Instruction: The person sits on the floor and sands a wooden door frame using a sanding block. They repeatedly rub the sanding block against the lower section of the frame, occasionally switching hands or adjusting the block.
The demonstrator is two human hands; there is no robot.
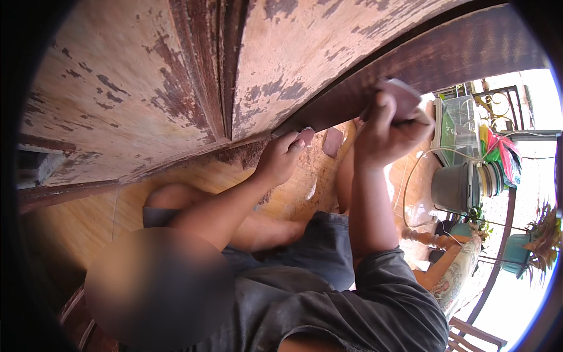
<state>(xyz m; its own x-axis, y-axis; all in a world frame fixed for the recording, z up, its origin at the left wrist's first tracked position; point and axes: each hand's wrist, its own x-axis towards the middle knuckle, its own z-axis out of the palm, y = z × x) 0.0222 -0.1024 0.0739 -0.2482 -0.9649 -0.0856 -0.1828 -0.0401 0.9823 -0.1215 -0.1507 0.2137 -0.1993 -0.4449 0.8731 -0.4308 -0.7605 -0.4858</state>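
My right hand [391,132] grips a folded piece of brown sandpaper [402,99] at the dark wooden edge [347,97] of a panelled wooden door; whether the paper touches the wood, I cannot tell. My left hand [279,158] pinches a smaller sandpaper piece [305,135] between thumb and fingers, close to the low end of that dark edge. Patches of dark finish remain on the pale, worn door panels [281,57]. Between my hands, another square of sandpaper [333,141] lies on the dusty floor.
My bent legs are on the tiled floor [145,193], with reddish-brown dust [246,154] beside the door. On the right are a clear tank [459,121], a grey bucket [451,187], a looped cable or hose [407,193], a wooden chair with a floral cushion [457,273], and a potted plant [517,253].
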